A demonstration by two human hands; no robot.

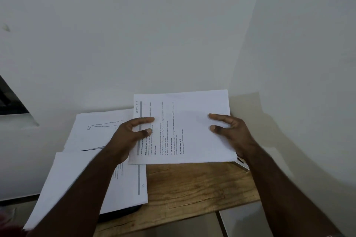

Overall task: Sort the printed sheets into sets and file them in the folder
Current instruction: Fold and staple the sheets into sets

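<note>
A printed sheet point(185, 131) with headed text lines is held above the small wooden table point(196, 184), turned sideways. My left hand point(131, 136) grips its left edge, thumb and forefinger on top. My right hand point(229, 131) grips its right edge, two fingers showing on the paper. On the table's left lies a sheet with a line drawing point(100, 129), and nearer me a stack of printed sheets point(77, 179) rests on a dark folder point(123, 211), of which only the edge shows.
The table stands against a white wall point(173, 34). A thin metal-looking object point(241, 164) pokes out under the held sheet at the right. Pale floor tiles point(240, 223) lie below the table's front edge. A dark frame point(9, 100) is at the far left.
</note>
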